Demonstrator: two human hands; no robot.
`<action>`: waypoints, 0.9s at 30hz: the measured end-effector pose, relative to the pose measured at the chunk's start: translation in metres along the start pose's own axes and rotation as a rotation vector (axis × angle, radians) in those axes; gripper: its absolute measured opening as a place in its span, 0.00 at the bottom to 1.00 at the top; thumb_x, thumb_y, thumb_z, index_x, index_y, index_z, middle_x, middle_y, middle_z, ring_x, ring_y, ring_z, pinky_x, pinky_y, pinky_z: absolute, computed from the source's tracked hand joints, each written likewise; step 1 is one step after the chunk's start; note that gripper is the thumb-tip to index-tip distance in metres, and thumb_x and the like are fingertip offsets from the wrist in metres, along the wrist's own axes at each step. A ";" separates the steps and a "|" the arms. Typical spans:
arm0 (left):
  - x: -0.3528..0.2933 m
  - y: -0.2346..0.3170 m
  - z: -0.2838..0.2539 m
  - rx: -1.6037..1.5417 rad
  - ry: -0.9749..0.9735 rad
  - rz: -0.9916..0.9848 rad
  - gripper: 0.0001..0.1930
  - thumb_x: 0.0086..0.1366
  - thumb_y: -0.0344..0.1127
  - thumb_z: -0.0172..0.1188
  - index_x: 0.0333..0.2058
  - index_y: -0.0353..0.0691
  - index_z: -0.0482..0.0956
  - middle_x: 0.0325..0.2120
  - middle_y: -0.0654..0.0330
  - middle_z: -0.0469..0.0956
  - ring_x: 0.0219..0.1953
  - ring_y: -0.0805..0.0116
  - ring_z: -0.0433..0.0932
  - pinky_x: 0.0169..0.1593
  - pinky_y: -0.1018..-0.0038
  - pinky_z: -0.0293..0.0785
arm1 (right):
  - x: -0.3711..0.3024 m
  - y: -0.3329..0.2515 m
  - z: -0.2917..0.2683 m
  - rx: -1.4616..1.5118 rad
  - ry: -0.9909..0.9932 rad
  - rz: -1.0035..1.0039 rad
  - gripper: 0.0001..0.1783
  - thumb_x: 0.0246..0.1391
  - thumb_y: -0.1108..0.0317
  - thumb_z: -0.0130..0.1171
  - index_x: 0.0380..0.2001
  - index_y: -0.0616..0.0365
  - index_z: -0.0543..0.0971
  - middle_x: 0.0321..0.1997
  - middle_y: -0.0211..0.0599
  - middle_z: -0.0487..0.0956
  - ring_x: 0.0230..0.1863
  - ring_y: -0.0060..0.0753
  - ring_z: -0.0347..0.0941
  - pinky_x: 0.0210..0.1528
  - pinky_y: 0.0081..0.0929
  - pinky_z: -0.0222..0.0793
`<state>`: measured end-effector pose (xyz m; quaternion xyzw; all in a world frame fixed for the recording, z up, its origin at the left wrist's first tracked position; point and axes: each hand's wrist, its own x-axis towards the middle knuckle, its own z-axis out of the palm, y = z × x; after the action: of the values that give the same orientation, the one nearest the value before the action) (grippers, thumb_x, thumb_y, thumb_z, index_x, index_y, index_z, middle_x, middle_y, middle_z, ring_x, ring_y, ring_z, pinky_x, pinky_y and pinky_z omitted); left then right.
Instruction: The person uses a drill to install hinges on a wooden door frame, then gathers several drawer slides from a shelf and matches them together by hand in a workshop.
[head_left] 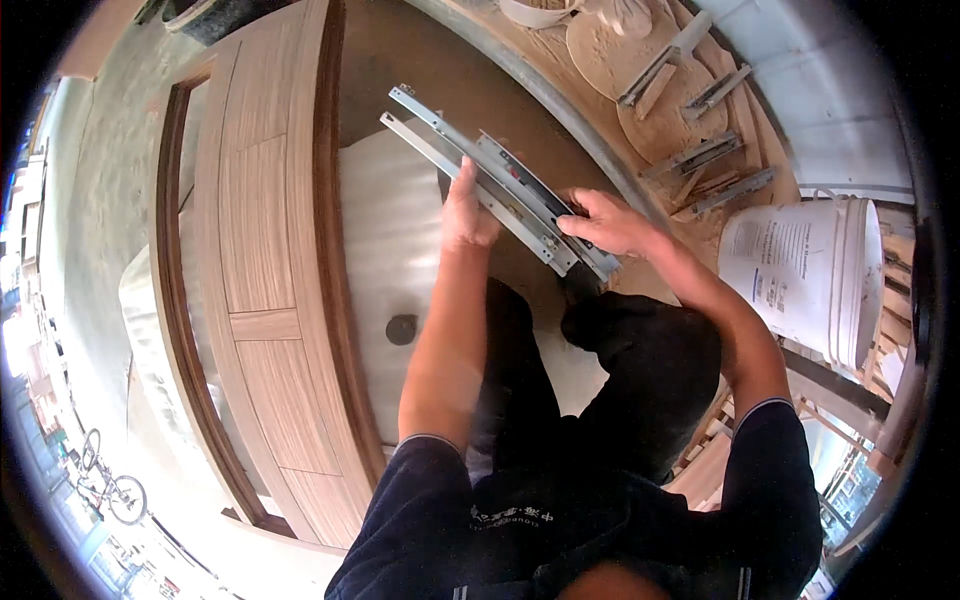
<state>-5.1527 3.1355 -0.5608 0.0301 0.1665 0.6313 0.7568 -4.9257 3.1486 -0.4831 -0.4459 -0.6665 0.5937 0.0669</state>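
Observation:
A pair of long metal drawer slides (525,183), silver with a dark strip and small holes, lies slanted across the space above my knees. Around their left side my left hand (468,212) is closed, with its thumb up along the rail. My right hand (608,222) grips the nearer right end, its thumb and fingers pressed against the dark part. Where the slides cover it, my left palm and most of its fingers are hidden.
A wood-grain door panel (262,225) stands to the left beside a brown frame (172,300). More metal slides (705,155) rest on dusty boards at the far right. A white bucket (790,275) stands on the right. A dark round disc (401,329) lies on the pale sheet below.

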 end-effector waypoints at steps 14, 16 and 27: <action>-0.016 0.003 0.014 -0.118 -0.279 -0.222 0.25 0.67 0.46 0.62 0.59 0.45 0.71 0.62 0.43 0.68 0.61 0.40 0.71 0.59 0.38 0.72 | 0.007 0.008 -0.048 -0.479 0.431 -0.177 0.12 0.53 0.71 0.48 0.35 0.59 0.80 0.34 0.55 0.79 0.42 0.57 0.77 0.45 0.46 0.72; -0.030 -0.006 0.040 -0.104 -0.257 -0.181 0.27 0.67 0.43 0.63 0.62 0.45 0.69 0.64 0.38 0.65 0.63 0.41 0.70 0.60 0.52 0.75 | 0.020 0.001 -0.073 -0.637 0.294 -0.167 0.10 0.50 0.77 0.50 0.29 0.56 0.82 0.40 0.48 0.82 0.50 0.50 0.77 0.52 0.44 0.71; -0.026 -0.013 0.028 0.112 -0.216 -0.369 0.33 0.64 0.53 0.66 0.59 0.37 0.71 0.50 0.52 0.80 0.51 0.54 0.81 0.56 0.58 0.79 | 0.054 -0.081 -0.020 -0.873 0.418 -0.692 0.09 0.49 0.86 0.56 0.29 0.58 0.74 0.67 0.49 0.63 0.74 0.55 0.55 0.76 0.41 0.56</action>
<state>-5.1359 3.1122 -0.5316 0.1086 0.1222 0.4650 0.8701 -4.9866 3.2082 -0.4325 -0.2967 -0.9282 0.1081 0.1969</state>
